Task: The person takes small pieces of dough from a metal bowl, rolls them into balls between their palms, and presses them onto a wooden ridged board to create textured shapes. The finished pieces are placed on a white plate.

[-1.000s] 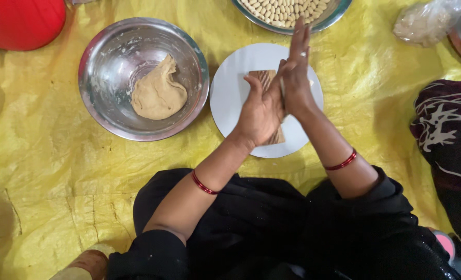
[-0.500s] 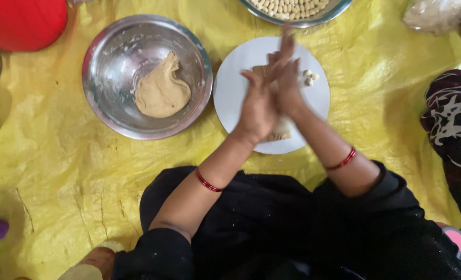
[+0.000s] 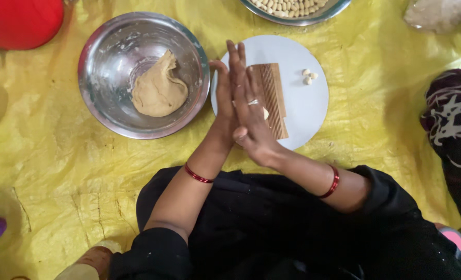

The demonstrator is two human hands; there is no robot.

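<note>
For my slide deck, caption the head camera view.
Left hand and right hand pressed together above white plate, beside steel bowl.

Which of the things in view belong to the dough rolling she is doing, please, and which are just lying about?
In use: left hand, right hand, dough bit, ridged board, white plate, dough bowl, shaped pieces.
Lying about: red container, plastic bag, yellow sheet.

Two hands: left hand (image 3: 224,98), right hand (image 3: 251,122). One steel bowl (image 3: 103,98), one dough lump (image 3: 159,91). One white plate (image 3: 305,103), one ridged wooden board (image 3: 273,96). Two red bangles.
</note>
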